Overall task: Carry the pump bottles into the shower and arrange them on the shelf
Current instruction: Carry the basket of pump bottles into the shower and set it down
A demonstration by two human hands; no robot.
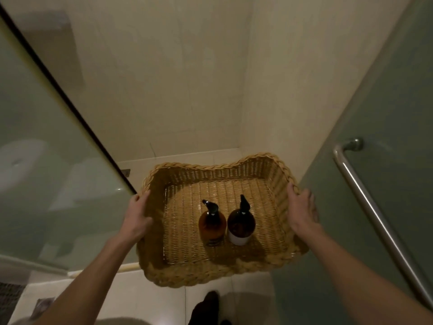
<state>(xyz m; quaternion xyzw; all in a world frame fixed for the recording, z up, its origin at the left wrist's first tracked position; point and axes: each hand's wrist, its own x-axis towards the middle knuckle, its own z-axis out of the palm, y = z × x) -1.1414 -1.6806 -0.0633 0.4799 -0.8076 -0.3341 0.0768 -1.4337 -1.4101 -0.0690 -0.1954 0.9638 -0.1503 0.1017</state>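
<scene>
I carry a woven wicker basket (218,275) in front of me at the shower entrance. My left hand (138,215) grips its left rim and my right hand (301,211) grips its right rim. Two amber pump bottles stand upright side by side on the basket floor. The left bottle (212,225) is all amber with a black pump. The right bottle (241,225) has a black pump and a white band at its base. No shelf is in view.
A frosted glass panel with a dark edge (58,127) stands on the left. The frosted glass door with a metal bar handle (367,200) is open on the right. Beige tiled shower walls (187,78) rise ahead. My dark foot (208,306) is on the pale floor.
</scene>
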